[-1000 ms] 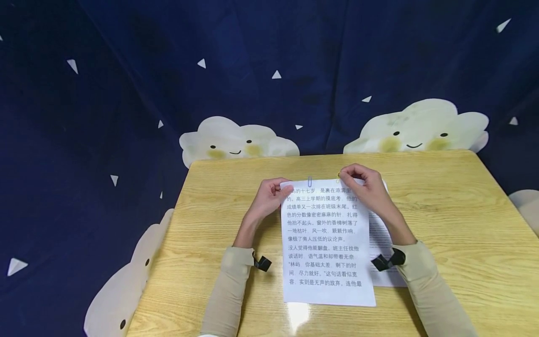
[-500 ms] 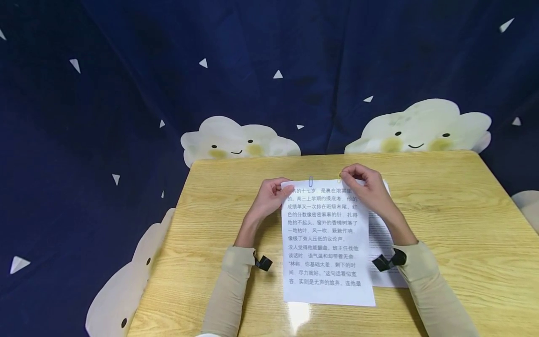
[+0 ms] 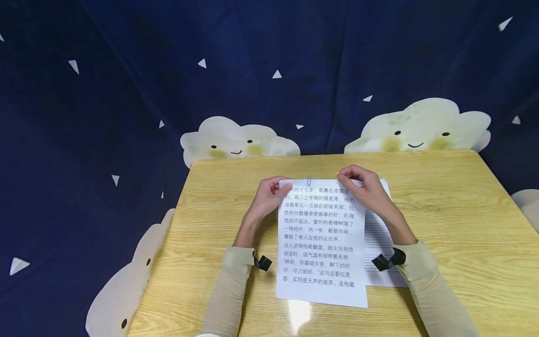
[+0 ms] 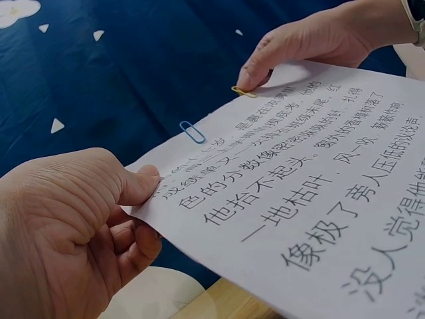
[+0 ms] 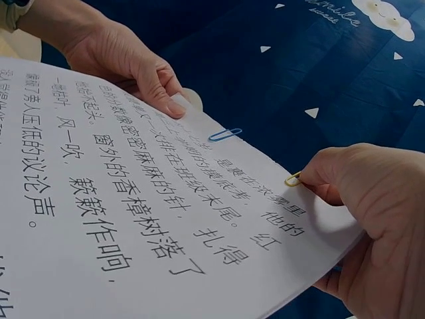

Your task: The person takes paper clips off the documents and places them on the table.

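1. The white printed sheets of paper [image 3: 321,243] lie lengthwise on the middle of the light wooden desk [image 3: 442,210], their far edge lifted a little off it between my two hands.
2. A small blue wire paper clip [image 3: 309,180] already sits on that far edge, left of centre, slid on and holding the sheets; I judge that part done.
3. A small yellow wire paper clip [image 5: 293,179] is at the far edge further right, about half of it past the paper.
4. My right hand [image 3: 365,189] pinches the yellow clip and the paper's far right corner between thumb and fingertips, so this grip is clamped on the clip. Whether the clip is fully seated I cannot tell; it looks only partly on, so pushing it home seems to be what is left.
5. My left hand [image 3: 269,199] has its grip closed on the far left corner of the sheets, thumb on top, fingers curled under, steadying them.
6. Another white printed sheet [image 3: 381,252] lies flat on the desk under my right forearm, partly covered by the clipped sheets.
7. Beyond the desk hangs a dark blue cloth with white triangles and smiling clouds [image 3: 236,140].
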`<state>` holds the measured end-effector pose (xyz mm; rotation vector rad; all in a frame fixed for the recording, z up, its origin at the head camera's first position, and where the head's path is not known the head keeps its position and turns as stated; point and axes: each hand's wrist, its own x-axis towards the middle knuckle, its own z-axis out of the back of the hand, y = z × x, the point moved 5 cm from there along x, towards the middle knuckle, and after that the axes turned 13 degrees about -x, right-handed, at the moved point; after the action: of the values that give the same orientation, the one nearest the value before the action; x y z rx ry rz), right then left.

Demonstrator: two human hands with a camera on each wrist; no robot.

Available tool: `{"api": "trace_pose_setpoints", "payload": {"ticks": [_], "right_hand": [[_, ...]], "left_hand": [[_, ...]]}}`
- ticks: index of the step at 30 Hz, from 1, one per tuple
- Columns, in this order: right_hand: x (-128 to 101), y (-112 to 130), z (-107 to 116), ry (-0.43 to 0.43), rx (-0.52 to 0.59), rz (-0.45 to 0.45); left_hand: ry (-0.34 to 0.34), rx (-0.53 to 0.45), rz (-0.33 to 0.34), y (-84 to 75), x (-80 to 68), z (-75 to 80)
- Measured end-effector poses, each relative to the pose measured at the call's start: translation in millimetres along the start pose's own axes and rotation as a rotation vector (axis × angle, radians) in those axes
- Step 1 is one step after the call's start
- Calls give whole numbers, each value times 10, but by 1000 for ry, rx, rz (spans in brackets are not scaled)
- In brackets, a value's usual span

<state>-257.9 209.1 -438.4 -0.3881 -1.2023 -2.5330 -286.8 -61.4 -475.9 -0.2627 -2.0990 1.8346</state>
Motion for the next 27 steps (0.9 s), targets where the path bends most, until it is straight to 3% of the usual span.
{"api": "trace_pose_setpoints", "payload": {"ticks": [15,27], "right_hand": [[-18,10,57,-19,-21,8],[4,-27,135,-44,-35,28]], "left_hand": [[18,16,-41,24,-7,14],[11,4,-29,22,3,26]]}}
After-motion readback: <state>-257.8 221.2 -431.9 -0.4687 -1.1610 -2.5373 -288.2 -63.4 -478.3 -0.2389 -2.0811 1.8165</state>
